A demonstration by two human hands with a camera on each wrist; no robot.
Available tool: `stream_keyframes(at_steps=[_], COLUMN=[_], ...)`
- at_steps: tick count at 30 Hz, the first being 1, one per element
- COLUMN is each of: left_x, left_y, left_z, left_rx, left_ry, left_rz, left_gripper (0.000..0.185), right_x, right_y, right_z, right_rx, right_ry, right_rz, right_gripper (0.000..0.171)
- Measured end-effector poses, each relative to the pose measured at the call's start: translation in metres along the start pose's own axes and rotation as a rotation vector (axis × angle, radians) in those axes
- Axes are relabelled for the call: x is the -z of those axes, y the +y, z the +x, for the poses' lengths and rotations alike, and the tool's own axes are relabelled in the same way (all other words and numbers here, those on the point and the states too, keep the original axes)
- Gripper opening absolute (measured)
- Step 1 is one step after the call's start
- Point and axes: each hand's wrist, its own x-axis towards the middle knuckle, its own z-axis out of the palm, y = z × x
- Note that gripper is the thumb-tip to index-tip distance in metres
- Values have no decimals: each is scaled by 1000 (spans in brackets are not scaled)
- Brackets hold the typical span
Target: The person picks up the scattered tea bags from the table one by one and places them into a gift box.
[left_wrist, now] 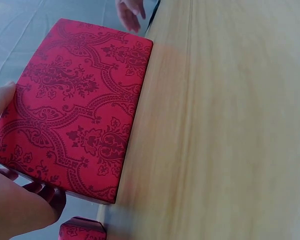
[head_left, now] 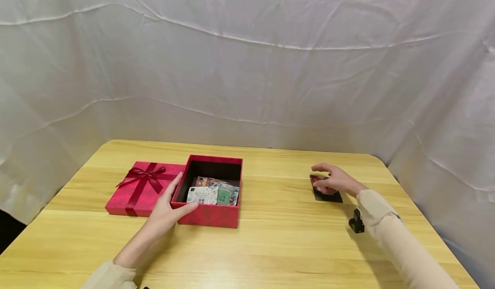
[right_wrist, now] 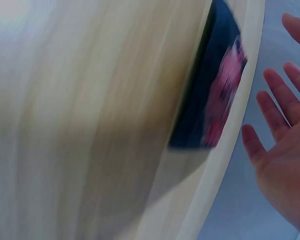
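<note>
The flat dark card with pink print (head_left: 326,191) is probably light, thin and hard to lift; pinch an edge. Right hand (head_left: 337,180) hovers over it, fingers spread. Left hand (head_left: 167,209) grips the open red patterned cardboard box (head_left: 210,214).

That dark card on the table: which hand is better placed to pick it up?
The right hand. It hovers open just over the dark card, while the left hand is across the table, holding the open red box at its near corner.
</note>
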Motion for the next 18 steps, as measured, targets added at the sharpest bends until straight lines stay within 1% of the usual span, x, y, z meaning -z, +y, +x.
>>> stream_keyframes(at_steps=[4,7,13,18], left_x=[0,0,2,1], left_y=[0,0,-1,-1], left_z=[0,1,0,1], left_rx=[1,0,1,17], left_ry=[3,3,3,1], left_rz=[9,12,20,17], left_gripper=[91,91,91,91], right_x=[6,9,11,11], right_y=[13,21,31,36], right_z=[-7,-11,-17,-21], right_rx=[9,-9,17,20], right_ry=[45,51,31,-6], right_rz=[-84,-76,-86,-80], right_gripper=[70,72,76,84])
